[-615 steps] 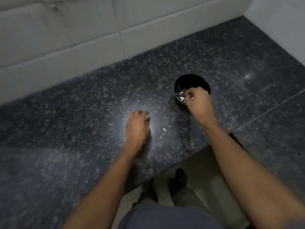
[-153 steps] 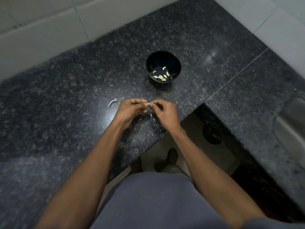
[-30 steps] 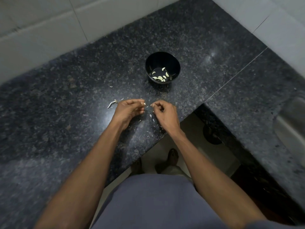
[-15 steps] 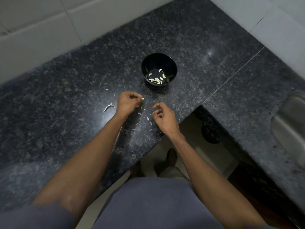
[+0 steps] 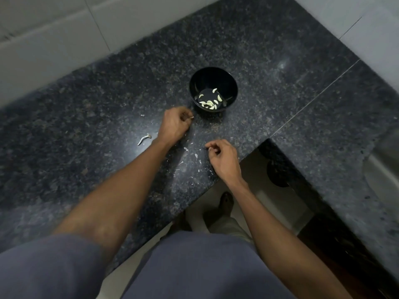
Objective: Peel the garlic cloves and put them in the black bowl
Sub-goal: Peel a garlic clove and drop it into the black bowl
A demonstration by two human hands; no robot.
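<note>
I look down on a dark speckled granite counter (image 5: 90,130) that runs into a corner, with pale tiled walls (image 5: 49,39) behind it and to the right. A thin seam (image 5: 319,93) crosses the stone on the right, and a sink edge (image 5: 380,169) shows at the far right. Below the counter's cut-out I see light floor and a foot.

The bowl (image 5: 228,83) stands upright on the counter, black and glossy, with a handful of pale peeled cloves (image 5: 210,102) lying on its bottom.

My left hand (image 5: 173,125) sits just beside the bowl's near-left side, its fingers curled and pinching a small pale clove (image 5: 191,118) at their tips. My right hand (image 5: 224,157) hovers nearer the counter's front edge, well apart from the bowl, fingers curled with thumb and forefinger together; whether they hold a scrap I cannot tell.

White skin flakes (image 5: 195,156) lie scattered between the hands. A pale stem (image 5: 144,139) lies left of my left wrist.
</note>
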